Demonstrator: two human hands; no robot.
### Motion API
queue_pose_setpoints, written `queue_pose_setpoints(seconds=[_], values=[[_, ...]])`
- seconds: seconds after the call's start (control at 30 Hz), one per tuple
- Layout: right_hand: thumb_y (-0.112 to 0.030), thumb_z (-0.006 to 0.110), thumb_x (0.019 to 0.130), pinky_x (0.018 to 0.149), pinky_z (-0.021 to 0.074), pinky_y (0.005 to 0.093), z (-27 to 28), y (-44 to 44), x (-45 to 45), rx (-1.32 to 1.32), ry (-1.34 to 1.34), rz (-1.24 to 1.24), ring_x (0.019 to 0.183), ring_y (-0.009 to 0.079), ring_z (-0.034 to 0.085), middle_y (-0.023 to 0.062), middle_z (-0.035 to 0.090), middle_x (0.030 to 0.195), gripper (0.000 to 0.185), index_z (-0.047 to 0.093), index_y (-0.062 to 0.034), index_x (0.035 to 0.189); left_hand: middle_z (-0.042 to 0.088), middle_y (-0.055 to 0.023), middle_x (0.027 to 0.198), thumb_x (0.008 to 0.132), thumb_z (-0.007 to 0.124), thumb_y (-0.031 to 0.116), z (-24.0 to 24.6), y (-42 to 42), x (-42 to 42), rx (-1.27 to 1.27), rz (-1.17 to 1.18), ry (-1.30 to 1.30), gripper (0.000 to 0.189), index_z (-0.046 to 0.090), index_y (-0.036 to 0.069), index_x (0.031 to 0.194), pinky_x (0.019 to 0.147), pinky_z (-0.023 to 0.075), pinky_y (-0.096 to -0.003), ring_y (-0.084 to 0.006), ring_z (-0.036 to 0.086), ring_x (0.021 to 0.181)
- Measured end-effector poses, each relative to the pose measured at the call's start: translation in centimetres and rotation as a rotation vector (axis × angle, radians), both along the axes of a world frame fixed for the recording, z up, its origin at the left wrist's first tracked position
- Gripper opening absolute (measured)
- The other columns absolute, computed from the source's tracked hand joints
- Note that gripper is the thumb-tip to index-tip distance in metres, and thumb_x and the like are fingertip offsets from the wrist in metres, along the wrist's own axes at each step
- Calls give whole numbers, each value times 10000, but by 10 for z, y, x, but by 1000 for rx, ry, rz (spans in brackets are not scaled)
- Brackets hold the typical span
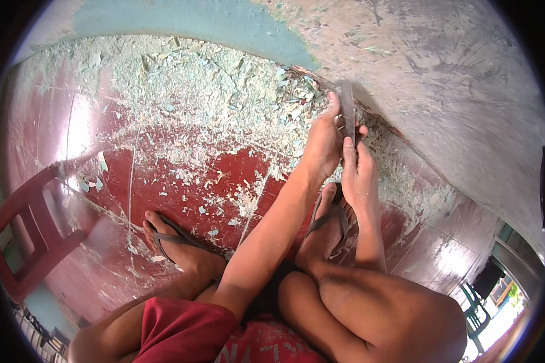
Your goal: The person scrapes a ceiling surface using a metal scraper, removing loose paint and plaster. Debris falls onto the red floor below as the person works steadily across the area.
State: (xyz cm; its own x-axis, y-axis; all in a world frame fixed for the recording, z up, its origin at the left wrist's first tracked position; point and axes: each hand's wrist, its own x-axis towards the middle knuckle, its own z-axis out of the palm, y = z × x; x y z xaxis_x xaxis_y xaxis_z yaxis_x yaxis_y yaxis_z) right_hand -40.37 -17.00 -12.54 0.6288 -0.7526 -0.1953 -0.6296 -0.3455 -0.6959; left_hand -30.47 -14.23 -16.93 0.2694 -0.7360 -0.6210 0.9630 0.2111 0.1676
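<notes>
A flat grey blade (346,106), which looks like a metal scraper, is held upright close to the foot of the wall (435,68). My right hand (361,174) pinches its lower end, with the thumb lying on the flat face. Around its left side is my left hand (323,138), thumb up along the edge and fingers partly hidden behind the blade. Both hands seem to grip it together. Under them, pale green and white paint flakes (199,86) and dust cover the red floor (181,181).
Light blue paint (199,18) remains on part of the wall; the rest is bare and grey. A red plastic chair (32,231) stands at left. My feet in dark flip-flops (172,238) rest on the floor. A green chair (476,313) shows at lower right by a bright opening.
</notes>
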Motion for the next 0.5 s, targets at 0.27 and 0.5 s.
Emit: queue_pose_setpoints(seconds=[0.27, 0.5], values=[[-198, 527, 1064, 713, 540, 549, -4, -14, 14, -103, 59, 81, 875, 516, 668, 345, 678, 910, 306, 659, 77, 1068, 522, -54, 790, 1067, 508, 473, -17, -20, 4, 142, 77, 38, 440, 512, 60, 917, 639, 518, -349, -187, 546, 636], [-210, 529, 1067, 604, 531, 515, 8, -13, 0, -83, 68, 44, 744, 454, 703, 310, 670, 776, 314, 675, 64, 1109, 517, -67, 781, 1071, 493, 397, 23, -16, -11, 184, -34, 2, 382, 508, 58, 895, 602, 505, -347, -195, 551, 629]])
